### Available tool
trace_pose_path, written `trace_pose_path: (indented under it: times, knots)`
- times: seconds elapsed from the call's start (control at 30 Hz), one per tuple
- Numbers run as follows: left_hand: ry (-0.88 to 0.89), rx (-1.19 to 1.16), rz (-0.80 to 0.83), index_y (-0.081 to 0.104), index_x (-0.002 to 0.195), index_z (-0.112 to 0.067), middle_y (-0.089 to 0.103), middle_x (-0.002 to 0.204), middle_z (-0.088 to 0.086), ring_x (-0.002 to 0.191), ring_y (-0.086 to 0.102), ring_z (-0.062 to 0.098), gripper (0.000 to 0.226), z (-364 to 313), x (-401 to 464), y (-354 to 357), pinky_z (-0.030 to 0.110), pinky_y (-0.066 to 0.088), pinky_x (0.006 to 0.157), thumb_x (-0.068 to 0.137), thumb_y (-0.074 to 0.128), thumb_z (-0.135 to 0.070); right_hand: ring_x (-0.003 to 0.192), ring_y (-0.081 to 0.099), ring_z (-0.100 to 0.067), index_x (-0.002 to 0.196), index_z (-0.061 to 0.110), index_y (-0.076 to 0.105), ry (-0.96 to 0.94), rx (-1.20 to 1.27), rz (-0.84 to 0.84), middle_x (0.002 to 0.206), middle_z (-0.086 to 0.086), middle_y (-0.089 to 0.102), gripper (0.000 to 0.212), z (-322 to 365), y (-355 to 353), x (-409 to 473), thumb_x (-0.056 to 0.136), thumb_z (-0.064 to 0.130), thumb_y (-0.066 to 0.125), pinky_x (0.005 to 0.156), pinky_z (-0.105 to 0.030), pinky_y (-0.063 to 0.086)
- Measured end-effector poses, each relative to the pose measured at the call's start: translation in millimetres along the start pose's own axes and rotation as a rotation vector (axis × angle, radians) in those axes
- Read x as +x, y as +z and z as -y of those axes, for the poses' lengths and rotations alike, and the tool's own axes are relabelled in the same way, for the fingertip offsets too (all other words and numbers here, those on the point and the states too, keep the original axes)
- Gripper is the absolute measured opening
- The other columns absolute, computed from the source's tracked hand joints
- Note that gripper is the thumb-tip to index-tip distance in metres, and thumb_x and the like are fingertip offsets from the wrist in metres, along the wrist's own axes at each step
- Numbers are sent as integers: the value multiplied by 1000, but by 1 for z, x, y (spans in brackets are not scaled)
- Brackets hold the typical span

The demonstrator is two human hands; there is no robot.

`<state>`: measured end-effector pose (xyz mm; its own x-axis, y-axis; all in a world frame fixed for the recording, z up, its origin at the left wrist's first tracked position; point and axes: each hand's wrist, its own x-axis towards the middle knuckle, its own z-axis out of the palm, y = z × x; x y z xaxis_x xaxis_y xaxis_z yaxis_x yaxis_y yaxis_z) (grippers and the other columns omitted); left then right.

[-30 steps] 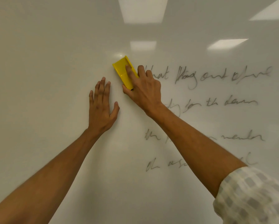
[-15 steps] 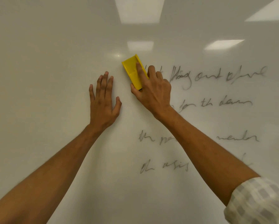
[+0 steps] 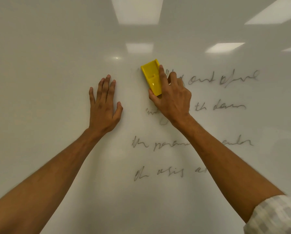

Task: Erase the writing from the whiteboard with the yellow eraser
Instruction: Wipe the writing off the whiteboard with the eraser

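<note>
Yellow eraser (image 3: 152,78) at frame centre pressed on whiteboard (image 3: 40,65), gripped by right hand (image 3: 172,98), over faint handwriting (image 3: 222,78), left hand (image 3: 104,107) flat, fingers spread, holding nothing

We face a glossy whiteboard (image 3: 48,81) that mirrors ceiling lights. Four lines of blurred grey writing (image 3: 222,78) cross its right half. Our left hand (image 3: 104,107) lies flat on the bare part, fingers spread, while our right hand (image 3: 171,97) presses a yellow eraser (image 3: 152,76) against the top line's start.
</note>
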<state>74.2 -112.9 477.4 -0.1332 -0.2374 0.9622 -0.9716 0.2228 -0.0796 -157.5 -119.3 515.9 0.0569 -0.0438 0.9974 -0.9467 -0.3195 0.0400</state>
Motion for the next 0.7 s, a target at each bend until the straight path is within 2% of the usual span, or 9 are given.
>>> trace_pose_path:
  times: [0.17,0.3,0.4,0.53,0.7]
  knots:
    - [7,35,-8,14,157,-10,9,166,9,154,5,21,72,-1,-1,3,50,-4,122,94,35,-36,70,56,-24,141,11,47,28,-1,11,99,-13,59,72,-21,-6,-3,84,54,60,43,-26,38]
    - [25,88,-20,14,158,-10,9,166,8,154,6,21,71,3,-4,4,50,-2,123,96,33,-39,69,56,-24,140,11,47,25,-3,19,95,-13,59,72,-36,-11,-5,85,54,60,43,-27,42]
    - [28,106,-29,14,158,-10,9,166,8,154,6,22,71,4,-4,5,50,0,123,96,33,-40,69,57,-25,141,12,46,19,-12,25,96,-14,59,71,-48,-14,-6,85,55,60,43,-27,42]
    - [30,113,-42,14,158,-10,11,166,9,154,8,22,71,4,-5,6,50,0,123,96,33,-40,67,56,-23,142,15,46,35,-55,24,96,-12,58,71,-71,-19,-8,86,57,59,45,-24,33]
    - [23,112,-61,14,158,-11,11,166,8,154,8,22,71,3,-5,7,48,-1,123,96,34,-40,70,56,-25,145,17,41,70,-92,44,100,-14,57,72,-111,-29,-12,88,59,55,49,-26,32]
